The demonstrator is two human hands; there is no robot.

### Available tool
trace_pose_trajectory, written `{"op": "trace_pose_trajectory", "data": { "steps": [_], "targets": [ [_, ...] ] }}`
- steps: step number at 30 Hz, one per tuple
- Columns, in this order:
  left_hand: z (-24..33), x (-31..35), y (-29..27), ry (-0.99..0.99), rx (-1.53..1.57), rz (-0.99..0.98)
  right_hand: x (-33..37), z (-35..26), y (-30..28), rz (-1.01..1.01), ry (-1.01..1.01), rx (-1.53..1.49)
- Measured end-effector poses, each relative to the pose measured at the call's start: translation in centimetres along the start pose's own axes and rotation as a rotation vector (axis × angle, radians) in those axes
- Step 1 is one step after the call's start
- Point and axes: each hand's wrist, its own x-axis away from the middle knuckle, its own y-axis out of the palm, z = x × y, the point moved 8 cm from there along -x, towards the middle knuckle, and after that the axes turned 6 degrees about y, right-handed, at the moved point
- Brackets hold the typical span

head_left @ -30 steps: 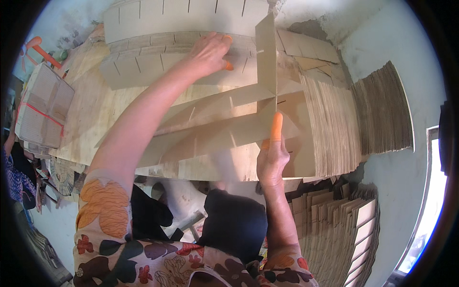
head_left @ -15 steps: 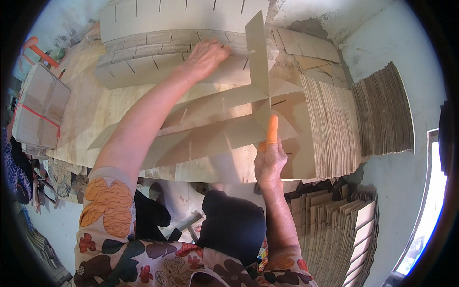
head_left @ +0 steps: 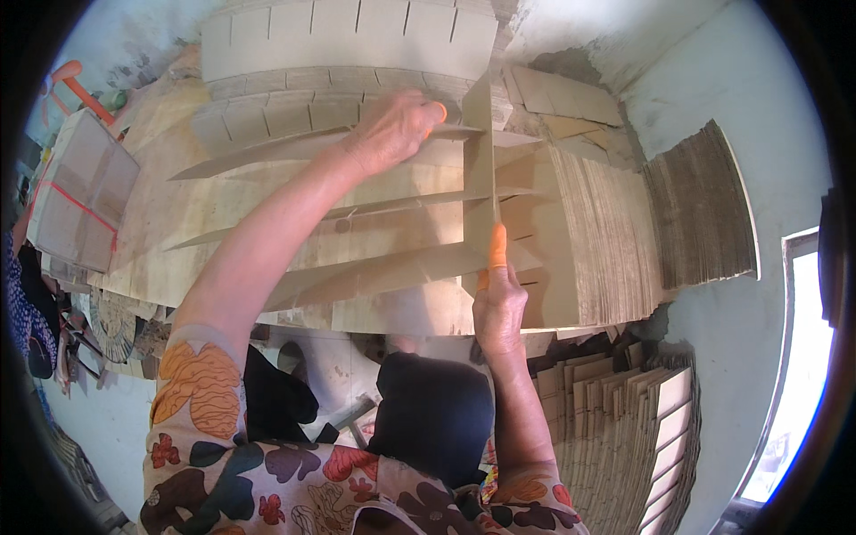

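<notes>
My right hand [head_left: 499, 308], with an orange cover on a finger, grips the near end of an upright slotted cardboard strip [head_left: 479, 169] that runs away from me. My left hand [head_left: 392, 129], also with an orange fingertip cover, is closed on a long cardboard strip [head_left: 259, 153]. The right end of that strip meets the cross strip near its far end. Two more long strips, a middle one [head_left: 401, 205] and a near one [head_left: 383, 275], stand on edge across the cross strip. My left forearm hides parts of the long strips.
Slotted cardboard strips [head_left: 348, 40] are stacked at the table's back. Dense cardboard stacks [head_left: 611, 236] stand at the right, with a darker stack [head_left: 709, 209] by the wall. Folded partitions [head_left: 624, 428] are piled lower right. A red-strapped carton [head_left: 85, 196] sits at the left edge.
A third long strip, now in my left hand, has come from the back stack to the cross strip's far end. My right hand and the assembled strips have shifted slightly.
</notes>
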Motion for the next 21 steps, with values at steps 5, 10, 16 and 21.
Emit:
{"op": "trace_pose_trajectory", "data": {
  "steps": [5,10,16,21],
  "targets": [
    [2.1,1.7,-2.5,-0.065,0.169,0.012,1.5,-2.1,-3.6,-0.07,-0.022,0.048],
    [1.8,4.5,-2.2,-0.41,0.211,-0.25,2.1,-3.4,-4.7,-0.176,-0.06,0.186],
    [-0.5,10.6,1.4,-0.525,0.258,-0.253,0.7,0.0,-0.6,-0.305,-0.137,0.231],
    [4.0,11.1,-7.5,-0.442,0.066,-0.045,-0.8,3.9,-7.8,0.006,0.034,0.186]
  ]
}}
